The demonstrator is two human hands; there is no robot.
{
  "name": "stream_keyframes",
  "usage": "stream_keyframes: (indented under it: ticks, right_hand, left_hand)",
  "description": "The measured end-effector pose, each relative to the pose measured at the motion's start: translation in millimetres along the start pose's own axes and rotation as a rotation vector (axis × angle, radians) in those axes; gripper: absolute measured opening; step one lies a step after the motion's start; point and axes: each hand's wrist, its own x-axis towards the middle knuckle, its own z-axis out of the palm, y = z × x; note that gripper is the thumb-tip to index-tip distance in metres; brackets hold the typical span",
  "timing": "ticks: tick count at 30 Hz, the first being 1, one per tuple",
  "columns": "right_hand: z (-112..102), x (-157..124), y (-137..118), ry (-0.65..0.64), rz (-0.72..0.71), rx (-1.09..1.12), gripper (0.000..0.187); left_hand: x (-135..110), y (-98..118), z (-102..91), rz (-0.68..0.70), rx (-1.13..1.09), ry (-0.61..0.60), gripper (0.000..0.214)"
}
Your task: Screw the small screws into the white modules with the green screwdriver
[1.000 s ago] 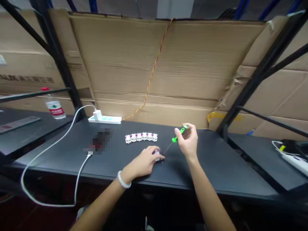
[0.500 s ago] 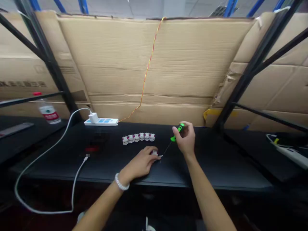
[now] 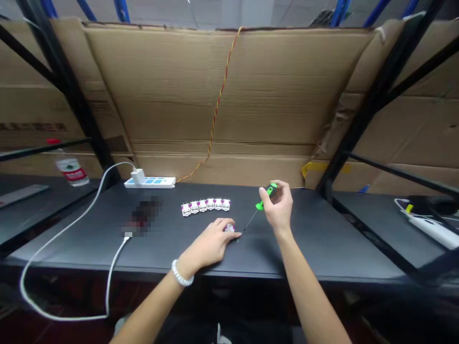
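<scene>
My left hand (image 3: 214, 240) rests on the dark tabletop, its thumb and fingers closed around a small white and purple block (image 3: 230, 228). A green and black screwdriver (image 3: 267, 196) is gripped in my right hand (image 3: 280, 208), handle up and to the right. Its thin shaft slants down to the left, and the tip is beside my left thumb, close to the block. Whether the tip touches anything is too small to tell. Behind my left hand, several similar white and purple blocks (image 3: 205, 206) stand side by side in a slightly curved row.
A white power strip (image 3: 158, 182) with a plugged-in adapter (image 3: 138, 176) lies at the back left. Its white cable (image 3: 53, 244) loops over the table's front edge. A bottle (image 3: 72, 169) stands far left. Cardboard (image 3: 279, 105) and black posts (image 3: 362, 119) bound the table.
Both hands keep nearly the same place and grip, with the screwdriver tip still beside the left thumb. The picture's exposure has changed: the tabletop looks lighter and the cardboard darker.
</scene>
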Motion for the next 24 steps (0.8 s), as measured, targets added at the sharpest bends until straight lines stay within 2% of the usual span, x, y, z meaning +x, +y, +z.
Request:
stream_keyframes:
  ticks: [11, 19, 24]
  right_hand:
    - [-10, 8, 4, 0.077, -0.02, -0.017, 0.036]
    - [-17, 10, 9, 0.086, -0.009, -0.028, 0.036]
    - [-24, 12, 16, 0.098, -0.024, -0.032, 0.037]
  left_hand:
    - [-1, 1, -0.6, 0.007, -0.044, 0.008, 0.043]
    - [5, 7, 9.7, -0.12, -0.059, 0.061, 0.022]
    - [20, 13, 13.3, -0.165, 0.004, 0.038, 0.018]
